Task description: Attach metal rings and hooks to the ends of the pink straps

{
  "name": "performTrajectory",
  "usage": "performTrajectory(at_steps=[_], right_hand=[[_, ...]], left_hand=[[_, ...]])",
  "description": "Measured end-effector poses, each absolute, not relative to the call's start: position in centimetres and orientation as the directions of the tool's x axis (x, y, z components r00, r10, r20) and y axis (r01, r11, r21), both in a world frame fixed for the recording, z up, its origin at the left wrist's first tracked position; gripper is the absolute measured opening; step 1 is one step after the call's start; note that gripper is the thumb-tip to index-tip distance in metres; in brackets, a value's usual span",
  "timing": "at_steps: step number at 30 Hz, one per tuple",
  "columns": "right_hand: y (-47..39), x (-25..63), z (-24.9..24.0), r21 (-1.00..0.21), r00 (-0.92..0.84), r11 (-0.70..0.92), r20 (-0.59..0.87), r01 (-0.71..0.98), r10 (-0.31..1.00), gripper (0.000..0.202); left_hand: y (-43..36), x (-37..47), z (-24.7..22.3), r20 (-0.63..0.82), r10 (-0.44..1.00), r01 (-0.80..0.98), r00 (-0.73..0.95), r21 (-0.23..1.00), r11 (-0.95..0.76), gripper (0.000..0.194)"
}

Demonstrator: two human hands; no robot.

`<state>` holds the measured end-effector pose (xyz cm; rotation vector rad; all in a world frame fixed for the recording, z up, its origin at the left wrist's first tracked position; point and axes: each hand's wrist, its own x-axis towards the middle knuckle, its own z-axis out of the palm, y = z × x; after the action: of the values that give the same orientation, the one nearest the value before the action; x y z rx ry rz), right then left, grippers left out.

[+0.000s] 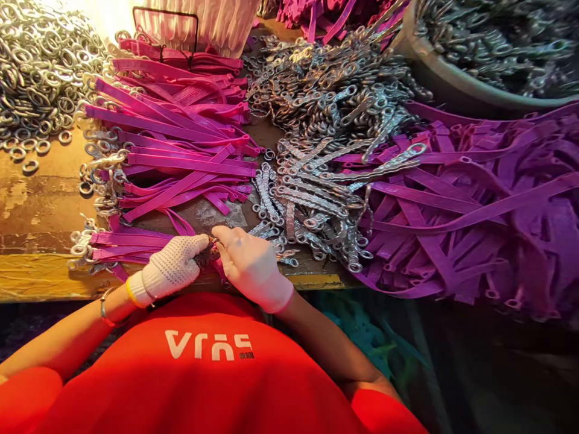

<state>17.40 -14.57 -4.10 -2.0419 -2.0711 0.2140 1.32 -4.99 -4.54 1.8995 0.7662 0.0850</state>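
Note:
My left hand (174,265), in a white dotted knit glove with dark, soiled fingertips, meets my right hand (251,265) at the table's front edge. The right one wears a smooth white glove. Both are closed, their fingertips together around a magenta strap (217,265) that shows only in part between them. A small dark bit at the right fingertips is too hidden to name. Just left of my hands lies a bundle of magenta straps (136,240) with metal rings (81,241) at their ends. Flat twisted metal chain pieces (307,199) with end loops lie loose beyond my right hand.
More ringed magenta straps (181,120) are stacked behind my hands. Loose metal rings (40,78) heap at the far left. Purple straps (452,223) pile up at right, partly over the table edge. A large tub (416,57) of metal chains and a wire-framed translucent container (217,24) stand behind.

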Motion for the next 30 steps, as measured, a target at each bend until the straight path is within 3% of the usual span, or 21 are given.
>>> performTrajectory(at_steps=[4,6,9,14,18,21,24,26,28,30], right_hand=[[-15.0,18.4,-2.2,-0.41,0.009,-0.051,-0.102,0.911,0.995,0.041],[-15.0,18.7,-1.4,-0.404,0.02,-0.123,-0.25,0.906,0.968,0.051],[-14.7,18.5,-1.4,-0.311,0.079,-0.209,-0.383,0.927,0.921,0.036],[-14.8,17.9,-3.0,-0.141,0.009,-0.064,-0.358,0.988,0.933,0.02],[-15.3,17.9,-3.5,-0.104,-0.054,0.018,-0.35,0.994,0.935,0.021],[-15.4,17.8,-3.0,-0.097,-0.052,0.016,-0.377,0.995,0.925,0.025],[-15.2,18.0,-1.7,-0.117,-0.064,0.015,-0.428,0.993,0.902,0.03],[-14.6,19.1,-0.7,-0.201,-0.149,0.064,-0.441,0.978,0.885,0.035],[-13.8,21.0,-0.1,-0.243,-0.177,0.088,-0.374,0.966,0.91,0.038],[-12.8,23.6,-0.2,-0.133,-0.026,-0.005,-0.236,0.991,0.971,0.035]], left_hand=[[-5.5,1.9,-3.9,-0.31,0.576,0.42,0.757,0.905,-0.065,0.029],[-6.0,2.1,-4.2,-0.258,0.614,0.397,0.746,0.913,-0.098,0.026],[-6.8,2.1,-5.6,-0.153,0.651,0.402,0.744,0.88,-0.252,0.015],[-7.6,1.9,-7.4,-0.127,0.663,0.485,0.738,0.782,-0.391,0.01],[-7.2,1.9,-7.3,-0.153,0.616,0.509,0.773,0.73,-0.456,0.021],[-6.5,2.0,-7.0,-0.209,0.555,0.502,0.805,0.738,-0.451,0.015],[-5.8,2.0,-6.6,-0.249,0.524,0.467,0.815,0.816,-0.339,0.016],[-5.7,1.9,-6.1,-0.249,0.509,0.393,0.824,0.898,-0.198,0.017],[-5.8,1.8,-5.4,-0.235,0.534,0.309,0.812,0.95,-0.053,0.023],[-5.9,1.7,-4.5,-0.269,0.598,0.272,0.755,0.958,0.088,0.035]])
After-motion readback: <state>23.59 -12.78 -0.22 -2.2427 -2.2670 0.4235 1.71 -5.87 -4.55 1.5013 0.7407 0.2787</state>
